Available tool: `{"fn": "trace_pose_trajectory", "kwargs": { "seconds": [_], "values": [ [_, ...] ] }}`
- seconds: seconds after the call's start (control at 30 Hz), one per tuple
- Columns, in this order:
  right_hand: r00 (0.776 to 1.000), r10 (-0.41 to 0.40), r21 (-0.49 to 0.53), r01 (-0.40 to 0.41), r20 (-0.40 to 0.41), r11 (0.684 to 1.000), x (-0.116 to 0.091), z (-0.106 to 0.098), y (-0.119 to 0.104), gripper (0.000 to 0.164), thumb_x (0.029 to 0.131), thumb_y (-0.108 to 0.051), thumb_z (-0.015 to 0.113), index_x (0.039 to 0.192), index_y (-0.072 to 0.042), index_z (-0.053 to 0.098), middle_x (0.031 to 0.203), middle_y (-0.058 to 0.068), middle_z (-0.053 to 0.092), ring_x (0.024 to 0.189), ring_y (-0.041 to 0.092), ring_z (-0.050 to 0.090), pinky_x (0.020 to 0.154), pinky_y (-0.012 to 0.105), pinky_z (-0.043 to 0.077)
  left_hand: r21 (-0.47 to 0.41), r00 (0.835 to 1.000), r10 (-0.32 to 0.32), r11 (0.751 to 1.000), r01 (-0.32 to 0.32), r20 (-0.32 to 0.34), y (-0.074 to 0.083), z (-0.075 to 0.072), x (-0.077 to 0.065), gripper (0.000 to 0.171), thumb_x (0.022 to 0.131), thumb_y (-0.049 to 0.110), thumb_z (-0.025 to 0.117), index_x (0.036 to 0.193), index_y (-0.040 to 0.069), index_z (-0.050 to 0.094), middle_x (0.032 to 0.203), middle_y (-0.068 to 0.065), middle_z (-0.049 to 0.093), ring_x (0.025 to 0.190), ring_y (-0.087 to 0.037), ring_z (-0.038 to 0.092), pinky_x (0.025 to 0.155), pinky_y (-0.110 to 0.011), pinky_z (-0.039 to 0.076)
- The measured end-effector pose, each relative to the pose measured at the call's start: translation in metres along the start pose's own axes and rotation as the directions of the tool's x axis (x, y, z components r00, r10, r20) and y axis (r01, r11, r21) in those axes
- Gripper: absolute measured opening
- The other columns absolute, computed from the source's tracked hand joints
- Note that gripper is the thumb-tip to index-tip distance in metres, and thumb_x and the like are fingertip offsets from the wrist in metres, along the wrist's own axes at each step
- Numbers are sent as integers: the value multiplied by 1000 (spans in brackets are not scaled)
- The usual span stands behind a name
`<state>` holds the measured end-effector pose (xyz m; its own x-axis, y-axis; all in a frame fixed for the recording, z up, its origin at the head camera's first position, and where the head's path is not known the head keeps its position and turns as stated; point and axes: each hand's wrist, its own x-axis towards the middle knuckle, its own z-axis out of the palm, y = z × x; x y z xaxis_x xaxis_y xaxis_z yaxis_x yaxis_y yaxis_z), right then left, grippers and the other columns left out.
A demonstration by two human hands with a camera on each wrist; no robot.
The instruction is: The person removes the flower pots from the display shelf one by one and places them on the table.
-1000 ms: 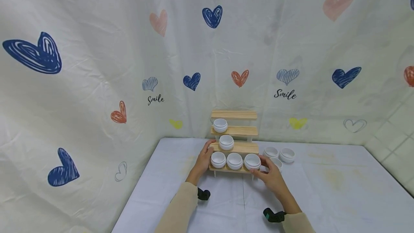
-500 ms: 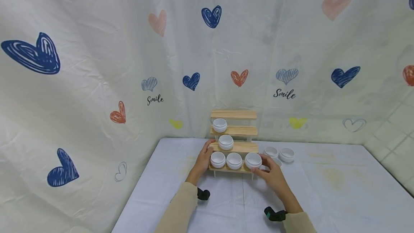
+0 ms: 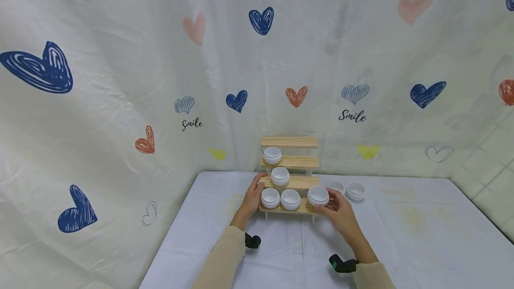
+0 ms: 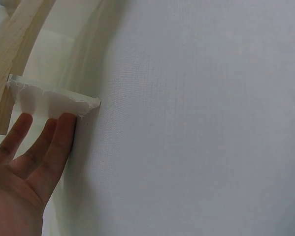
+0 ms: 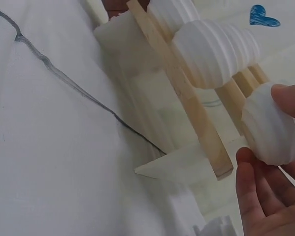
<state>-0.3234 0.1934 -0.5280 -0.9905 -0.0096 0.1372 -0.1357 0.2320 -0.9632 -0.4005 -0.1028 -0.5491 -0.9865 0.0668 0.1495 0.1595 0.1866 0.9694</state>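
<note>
A tiered wooden shelf with white side supports stands at the back of the table. My left hand holds its left end; in the left wrist view several fingertips lie against a white support. At the right end of the lowest tier, my right hand grips a small white bowl between thumb and fingers. In the right wrist view this ribbed bowl appears raised off the front board. Two similar bowls sit on that tier, and one stands on each of the two tiers above.
More white bowls stand on the table right of the shelf, partly behind my right hand. The white-covered table meets a heart-printed curtain just behind the shelf. A tiled wall borders the right side.
The right hand has moved the gripped bowl slightly right and up from the lowest tier, widening its gap from the neighbouring bowl. My left hand has kept its place on the shelf.
</note>
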Motion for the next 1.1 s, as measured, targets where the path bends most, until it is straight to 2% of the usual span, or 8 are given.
{"fn": "trace_pose_trajectory", "kwargs": {
  "seconds": [0.27, 0.53, 0.67, 0.8, 1.03, 1.1],
  "values": [
    [999, -39, 80, 37, 24, 996, -1, -6, -2, 76, 89, -16, 81, 151, -3, 39, 147, 20, 49, 107, -9, 58, 89, 10, 51, 3, 1000, -4, 1000, 4, 2, 1, 0, 0, 38, 106, 29, 40, 142, 34, 53, 148, -6, 54, 131, -23, 49, 116, -48, 33],
    [999, -47, 97, 45, 20, 994, -2, -13, -4, 77, 90, -13, 79, 155, -8, 37, 142, 21, 49, 105, -7, 59, 87, 13, 53, -5, 1000, -3, 1000, 3, 1, -1, 0, 1, 38, 106, 30, 40, 142, 34, 53, 152, -6, 53, 139, -25, 46, 120, -53, 30],
    [998, -56, 105, 54, 15, 993, -2, -16, -4, 75, 90, -11, 79, 153, -7, 39, 137, 16, 52, 104, -6, 61, 86, 15, 54, -12, 1000, 4, 1000, -4, 5, -3, 1, 1, 38, 107, 30, 40, 143, 34, 53, 153, -6, 52, 140, -26, 45, 120, -55, 29],
    [998, -68, 99, 67, 12, 993, -1, -19, 0, 75, 89, -11, 80, 152, -6, 41, 130, 4, 56, 104, -5, 62, 85, 16, 55, -20, 1000, 5, 1000, -5, 7, -4, 1, 3, 38, 107, 29, 41, 142, 34, 53, 154, -6, 51, 142, -26, 44, 121, -55, 28],
    [998, -68, 87, 67, 5, 994, 0, -22, 4, 76, 88, -14, 82, 151, -7, 41, 137, 9, 54, 106, -7, 61, 86, 16, 55, -12, 1000, 14, 1000, -14, 8, -4, 1, 2, 39, 108, 29, 39, 144, 31, 52, 154, -7, 51, 141, -27, 45, 120, -55, 29],
    [998, -66, 88, 65, 0, 994, 0, -24, 5, 76, 88, -15, 82, 151, -7, 41, 134, 0, 55, 106, -7, 62, 86, 16, 56, -9, 1000, 16, 1000, -16, 8, -4, 2, 3, 39, 108, 29, 38, 145, 30, 52, 153, -8, 51, 140, -27, 45, 120, -54, 29]
  ]
}}
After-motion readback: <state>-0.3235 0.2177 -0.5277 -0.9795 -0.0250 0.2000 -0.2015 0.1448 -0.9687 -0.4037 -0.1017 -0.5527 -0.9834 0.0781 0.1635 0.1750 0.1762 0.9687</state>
